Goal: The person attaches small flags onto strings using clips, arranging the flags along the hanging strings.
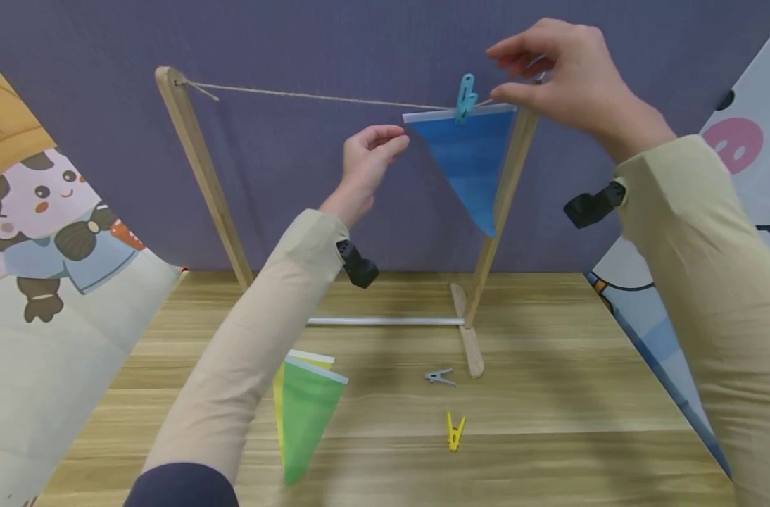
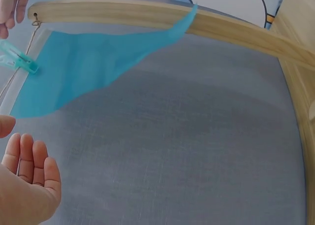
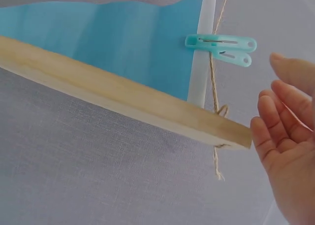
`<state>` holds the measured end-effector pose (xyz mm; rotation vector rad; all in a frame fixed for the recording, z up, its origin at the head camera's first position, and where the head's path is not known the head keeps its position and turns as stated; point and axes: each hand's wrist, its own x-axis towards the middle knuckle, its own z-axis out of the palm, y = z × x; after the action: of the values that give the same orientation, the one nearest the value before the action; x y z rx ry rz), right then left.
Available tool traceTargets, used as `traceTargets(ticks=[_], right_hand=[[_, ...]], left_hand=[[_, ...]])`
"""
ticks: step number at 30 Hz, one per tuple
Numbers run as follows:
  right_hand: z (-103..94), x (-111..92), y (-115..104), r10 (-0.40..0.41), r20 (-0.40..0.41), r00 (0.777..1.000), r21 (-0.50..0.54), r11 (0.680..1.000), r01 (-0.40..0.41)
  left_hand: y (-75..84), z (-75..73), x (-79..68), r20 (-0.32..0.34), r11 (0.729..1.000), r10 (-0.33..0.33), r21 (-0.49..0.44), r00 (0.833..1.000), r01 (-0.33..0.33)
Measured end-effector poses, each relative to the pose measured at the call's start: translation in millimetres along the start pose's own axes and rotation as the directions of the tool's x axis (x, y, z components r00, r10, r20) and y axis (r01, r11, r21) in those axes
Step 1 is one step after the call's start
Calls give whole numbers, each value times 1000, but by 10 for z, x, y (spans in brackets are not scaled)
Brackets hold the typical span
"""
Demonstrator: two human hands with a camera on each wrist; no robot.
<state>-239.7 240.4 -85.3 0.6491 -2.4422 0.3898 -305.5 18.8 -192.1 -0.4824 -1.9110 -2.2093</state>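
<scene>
A blue triangular pennant (image 1: 470, 158) with a white top edge hangs from a twine line (image 1: 322, 95), close to the right wooden post (image 1: 514, 165). One turquoise clothespin (image 1: 466, 98) clamps it to the twine. Just off the pennant's left top corner is my left hand (image 1: 371, 165); in the left wrist view its fingers are loosely bent with nothing between them. My right hand (image 1: 575, 77) hovers up and right of the clothespin, in front of the post's top. The right wrist view shows its thumb and fingers apart, beside the clothespin's handles (image 3: 241, 43).
Green (image 1: 312, 412) and yellow (image 1: 278, 398) pennants lie overlapped on the wooden table (image 1: 550, 401), partly behind my left sleeve. A grey clothespin (image 1: 439, 377) and a yellow clothespin (image 1: 455, 433) lie nearby. The left post (image 1: 201, 162) and a white rod (image 1: 385, 321) complete the frame.
</scene>
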Motion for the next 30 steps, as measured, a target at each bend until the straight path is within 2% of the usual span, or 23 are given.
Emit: traceTargets(ticks=[10, 18, 30], right_hand=[[-32, -164, 18, -32, -72, 997, 36, 999, 35], [-23, -285, -11, -103, -109, 989, 30, 994, 107], [11, -512, -6, -141, -148, 979, 74, 985, 153]], left_hand=[[-3, -187, -69, 5, 1000, -10, -14, 1000, 10], [-25, -343, -153, 19, 1000, -7, -15, 1000, 7], [-88, -563, -331, 2, 998, -53, -14, 999, 53]])
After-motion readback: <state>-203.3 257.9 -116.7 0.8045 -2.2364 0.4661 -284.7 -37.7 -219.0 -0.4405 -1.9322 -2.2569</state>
